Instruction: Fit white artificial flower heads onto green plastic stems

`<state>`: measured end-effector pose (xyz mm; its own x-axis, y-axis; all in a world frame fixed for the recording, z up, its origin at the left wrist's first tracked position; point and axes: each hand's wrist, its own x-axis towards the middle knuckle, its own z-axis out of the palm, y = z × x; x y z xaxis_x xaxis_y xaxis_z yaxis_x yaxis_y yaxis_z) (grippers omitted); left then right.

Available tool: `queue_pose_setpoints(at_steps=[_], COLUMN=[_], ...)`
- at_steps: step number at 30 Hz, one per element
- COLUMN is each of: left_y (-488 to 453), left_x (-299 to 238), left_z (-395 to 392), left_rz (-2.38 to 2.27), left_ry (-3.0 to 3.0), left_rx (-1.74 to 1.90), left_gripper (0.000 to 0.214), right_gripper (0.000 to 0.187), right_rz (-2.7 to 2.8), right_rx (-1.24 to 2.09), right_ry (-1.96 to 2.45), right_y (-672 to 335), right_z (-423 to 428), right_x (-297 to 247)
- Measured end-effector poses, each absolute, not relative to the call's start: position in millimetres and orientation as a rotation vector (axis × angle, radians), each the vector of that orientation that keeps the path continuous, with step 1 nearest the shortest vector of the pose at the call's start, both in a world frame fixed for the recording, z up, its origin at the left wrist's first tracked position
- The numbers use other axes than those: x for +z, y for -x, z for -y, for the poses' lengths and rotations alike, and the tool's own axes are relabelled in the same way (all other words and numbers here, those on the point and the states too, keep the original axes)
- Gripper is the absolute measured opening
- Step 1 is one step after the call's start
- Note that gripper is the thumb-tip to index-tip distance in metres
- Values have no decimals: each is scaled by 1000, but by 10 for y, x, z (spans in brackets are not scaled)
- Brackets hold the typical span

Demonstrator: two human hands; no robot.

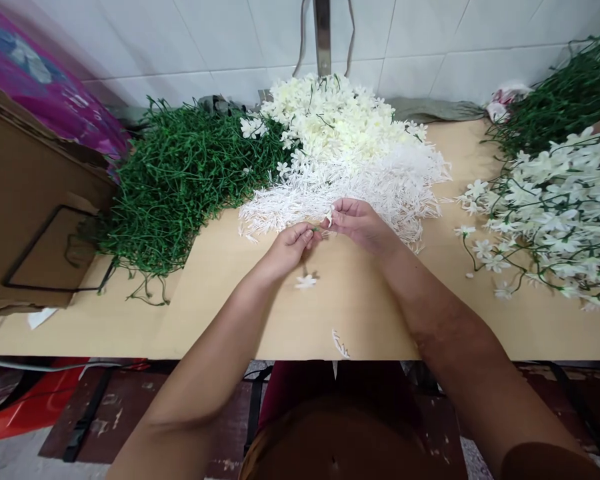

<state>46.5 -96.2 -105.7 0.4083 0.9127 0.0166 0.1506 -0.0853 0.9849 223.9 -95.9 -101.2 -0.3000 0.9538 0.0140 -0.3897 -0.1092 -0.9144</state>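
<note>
Between thumb and fingers, my left hand (294, 244) pinches a thin green plastic stem, whose tip shows at the fingertips. Close beside it on the right, my right hand (354, 223) pinches a small white flower piece (330, 215). Just behind both hands spreads a pile of thin white stamen pieces (290, 205). A single white artificial flower (306, 281) hangs or lies just below my left hand; whether it touches the table I cannot tell.
Green stems (180, 173) are heaped at the left, cream flower heads (345, 120) at the back. Finished-looking white flowers on stems (555, 213) lie at the right, more green stems (570, 93) behind them. A cardboard box (30, 187) stands far left. White scraps (339, 343) lie at the front edge.
</note>
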Motion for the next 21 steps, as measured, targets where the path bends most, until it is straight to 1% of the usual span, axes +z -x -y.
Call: queue_pose_setpoints(at_steps=[5,8,14,21], left_y=[-386,-344,-295,-251], left_x=[-1161,-1147,-1113,-1103], left_z=[930,911,918,912], left_rz=[-889,-837,-801,-685], left_ry=[-1446,-1413,-1441,-1442], left_rx=[886,842,759,719], left_gripper=[40,43,42,42], right_gripper=[36,34,30,32], right_rz=[1019,1022,1060,1071], right_rx=[1799,1861,1890,1925], right_ry=[768,752,739,695], right_y=[-2162,-2102,-2053,-2031], right_z=[991,1017,1066,1078], right_x=[-1039,-1040,-992,-990])
